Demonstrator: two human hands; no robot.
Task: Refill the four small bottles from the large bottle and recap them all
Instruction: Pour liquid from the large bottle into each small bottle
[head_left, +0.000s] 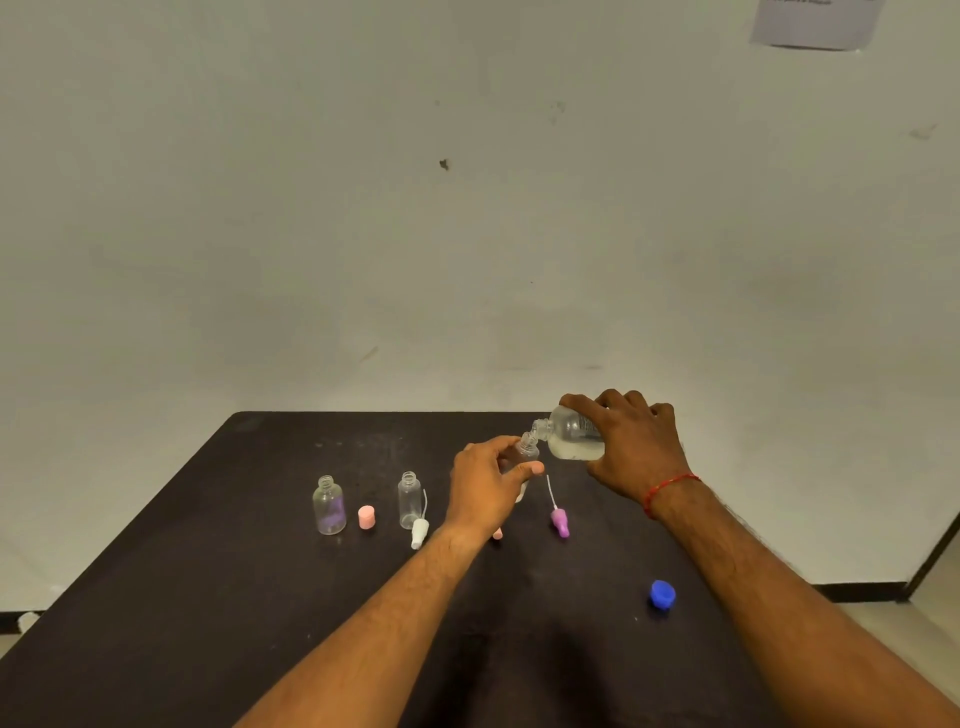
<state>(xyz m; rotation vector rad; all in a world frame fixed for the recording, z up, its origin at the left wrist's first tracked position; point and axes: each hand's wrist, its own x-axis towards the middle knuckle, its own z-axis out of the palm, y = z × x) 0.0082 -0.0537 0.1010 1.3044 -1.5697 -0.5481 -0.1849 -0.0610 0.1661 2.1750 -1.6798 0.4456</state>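
My right hand (636, 447) grips the large clear bottle (571, 434), tipped to the left with its mouth against the neck of a small clear bottle (525, 448). My left hand (485, 488) holds that small bottle, tilted, and hides most of it. Two more small bottles stand uncapped on the dark table (208, 597): one with a purple label (329, 506) at the left, one plain (409, 500) beside it. A pink cap (367, 517), a white spray top (420, 530), a purple spray top (560, 521) and a blue cap (663, 594) lie loose.
A bit of pink (497, 534) shows under my left wrist; what it is cannot be told. The table's far edge meets a pale wall. A dark skirting line runs along the floor at the right.
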